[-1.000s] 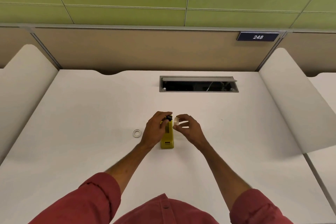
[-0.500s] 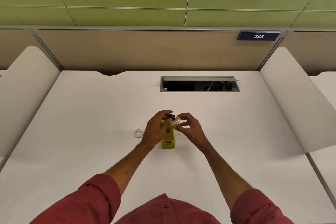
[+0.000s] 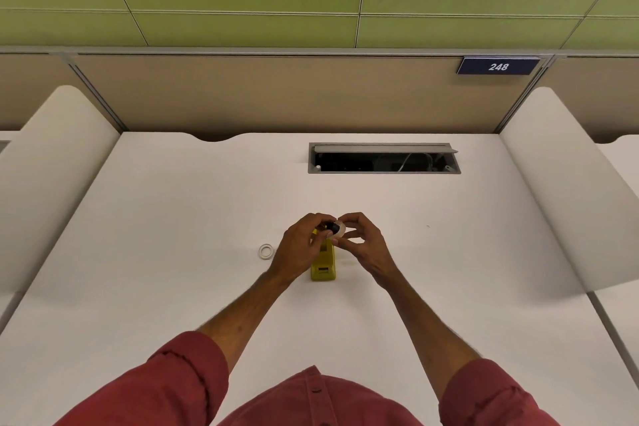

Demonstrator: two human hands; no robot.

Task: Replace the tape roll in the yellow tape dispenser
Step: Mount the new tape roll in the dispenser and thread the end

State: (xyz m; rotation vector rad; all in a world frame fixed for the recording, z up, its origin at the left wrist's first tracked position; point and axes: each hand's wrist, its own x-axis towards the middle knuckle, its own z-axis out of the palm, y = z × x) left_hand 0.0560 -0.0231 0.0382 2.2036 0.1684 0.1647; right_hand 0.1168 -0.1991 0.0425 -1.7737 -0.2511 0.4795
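The yellow tape dispenser (image 3: 324, 266) lies on the white desk (image 3: 173, 218), its near end towards me and its far end hidden under my fingers. Above that far end my left hand (image 3: 300, 251) pinches a small black spool core (image 3: 333, 227). My right hand (image 3: 363, 245) grips a clear tape roll (image 3: 340, 229) that touches the black core. A thin white empty tape ring (image 3: 266, 251) rests flat on the desk, left of my left hand.
An open cable hatch (image 3: 383, 158) with wires inside is set in the desk at the back. Curved white side panels (image 3: 567, 190) rise at both sides. A beige partition with a "248" sign (image 3: 498, 66) closes off the rear.
My hands have come together: the tape roll in my right hand has moved left until it meets the black core in my left hand. The dispenser has stayed put.
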